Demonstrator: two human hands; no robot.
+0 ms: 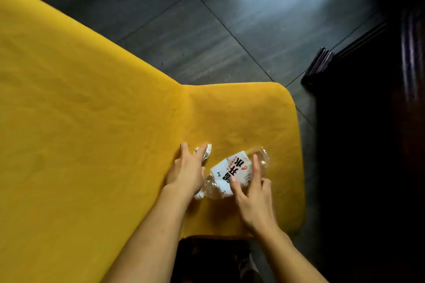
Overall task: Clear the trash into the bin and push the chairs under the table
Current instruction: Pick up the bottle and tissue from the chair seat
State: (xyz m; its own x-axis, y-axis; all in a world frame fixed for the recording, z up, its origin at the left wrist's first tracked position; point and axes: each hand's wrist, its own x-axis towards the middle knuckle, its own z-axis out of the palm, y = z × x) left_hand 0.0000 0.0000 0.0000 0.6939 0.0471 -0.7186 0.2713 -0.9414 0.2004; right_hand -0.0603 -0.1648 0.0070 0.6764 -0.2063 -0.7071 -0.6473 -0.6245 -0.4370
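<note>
— What's the person at, down there in the lower middle of the frame?

— Picking up rubbish off the yellow cushion (92, 110). The left hand (187, 172) lies over a crumpled white wad of paper (206, 151), fingers spread on top of it, not yet closed round it as far as I can judge. The right hand (253, 193) rests on a squashed clear plastic bottle (232, 174) with a white label, one finger over its far end, the thumb on the near side; it is touching, but I would not call it a firm hold yet.

— How should they go about it?

— I'd close the left fingers right under the wad so it comes up in one piece. The bottle is crushed and will flex, so I'd pinch it across the label, where it looks stiffest, and lift straight up off the soft fabric rather than drag it.

— Where do the two things sit?

— Just beside each other, right of centre, on the narrow part of the cushion that juts toward the dark tiled floor (230, 18).

— And the count?

— One bottle. One wad of paper for certain; a white bit under the left wrist may be the bottle's cap or another scrap, I cannot tell. Two hands. No bin in view. Some dark furniture (368, 122) at the right edge, too dim to name.
</note>
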